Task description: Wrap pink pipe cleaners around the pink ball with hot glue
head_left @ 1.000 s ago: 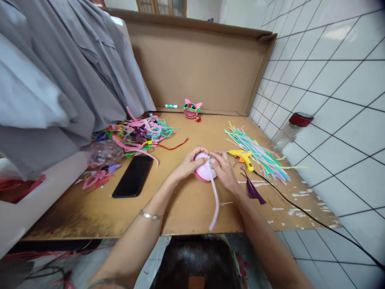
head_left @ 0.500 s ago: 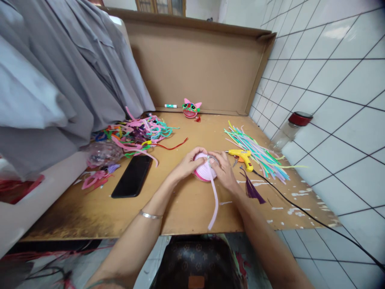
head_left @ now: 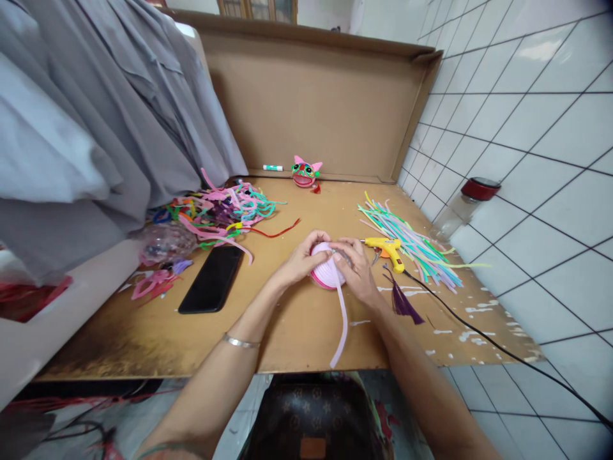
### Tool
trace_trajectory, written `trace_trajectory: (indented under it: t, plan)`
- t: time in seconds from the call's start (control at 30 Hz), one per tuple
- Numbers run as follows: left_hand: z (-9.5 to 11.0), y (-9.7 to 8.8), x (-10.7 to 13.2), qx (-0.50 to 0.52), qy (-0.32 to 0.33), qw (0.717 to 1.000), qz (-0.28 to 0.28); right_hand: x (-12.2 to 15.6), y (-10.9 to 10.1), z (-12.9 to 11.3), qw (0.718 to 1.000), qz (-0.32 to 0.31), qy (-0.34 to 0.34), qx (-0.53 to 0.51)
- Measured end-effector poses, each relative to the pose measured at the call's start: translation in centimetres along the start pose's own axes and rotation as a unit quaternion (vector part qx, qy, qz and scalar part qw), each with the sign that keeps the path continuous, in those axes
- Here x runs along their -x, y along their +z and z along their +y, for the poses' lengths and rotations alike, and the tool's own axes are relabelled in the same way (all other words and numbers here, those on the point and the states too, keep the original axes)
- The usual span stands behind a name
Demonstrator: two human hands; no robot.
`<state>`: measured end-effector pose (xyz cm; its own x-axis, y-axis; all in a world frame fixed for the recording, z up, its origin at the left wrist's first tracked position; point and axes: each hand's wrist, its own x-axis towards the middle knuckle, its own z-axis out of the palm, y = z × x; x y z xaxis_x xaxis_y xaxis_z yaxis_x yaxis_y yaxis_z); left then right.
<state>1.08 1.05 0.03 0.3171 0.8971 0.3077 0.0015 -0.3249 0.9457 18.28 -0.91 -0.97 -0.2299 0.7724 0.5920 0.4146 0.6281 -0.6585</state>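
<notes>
Between my two hands, above the front middle of the table, is a round pink coil of pipe cleaner [head_left: 324, 275] with a darker pink edge. A loose pale pink pipe cleaner end [head_left: 343, 319] hangs from it toward me. My left hand [head_left: 309, 255] grips the coil's left side, its thumb lying on top. On the right side my right hand [head_left: 353, 265] presses its thumb and fingers near the spot where the loose end leaves the coil. The fingertips partly cover the coil's upper part.
A yellow glue gun [head_left: 390, 250] with a black cord lies right of my hands, near a purple tassel [head_left: 405, 300] and a bundle of pipe cleaners [head_left: 412, 239]. Leftward are a black phone [head_left: 211, 281] and tangled pipe cleaners [head_left: 230, 207]. Behind stand a decorated animal head [head_left: 305, 172] and a glass jar [head_left: 462, 207].
My right fingers have shifted slightly over the coil's top and now cover more of it. Both hands keep their hold, and the rest of the table looks the same.
</notes>
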Motion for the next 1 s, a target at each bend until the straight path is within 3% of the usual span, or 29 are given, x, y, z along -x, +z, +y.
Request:
trace_trajectory:
  t: [0.2, 0.4, 0.53, 0.63, 0.7, 0.9, 1.0]
  plan:
    - [-0.1, -0.1, 0.0, -0.017, 0.001, 1.0, -0.001, 0.0, -0.1, -0.2, 1.0, -0.001, 0.005, -0.025]
    - [-0.1, 0.0, 0.0, 0.002, 0.007, 1.0, -0.001, -0.2, -0.2, -0.6, 0.992, 0.016, 0.059, -0.113]
    - [-0.2, 0.0, -0.1, 0.003, 0.005, 1.0, 0.001, -0.4, -0.2, -0.3, 0.98, 0.081, 0.091, -0.158]
    - [-0.1, 0.0, -0.1, -0.006, 0.001, 1.0, 0.001, -0.4, -0.1, 0.1, 0.976, 0.145, 0.096, -0.13]
    - [0.0, 0.0, 0.0, -0.009, -0.001, 1.0, 0.0, -0.5, 0.0, 0.3, 0.978, 0.156, 0.093, -0.1]
    - [-0.1, 0.2, -0.1, -0.012, 0.016, 1.0, -0.002, -1.8, 0.6, 0.5, 0.987, 0.111, 0.113, 0.008]
    - [-0.2, 0.2, -0.2, -0.011, 0.029, 0.999, -0.01, -3.0, 1.2, 1.2, 0.991, 0.06, 0.118, 0.033]
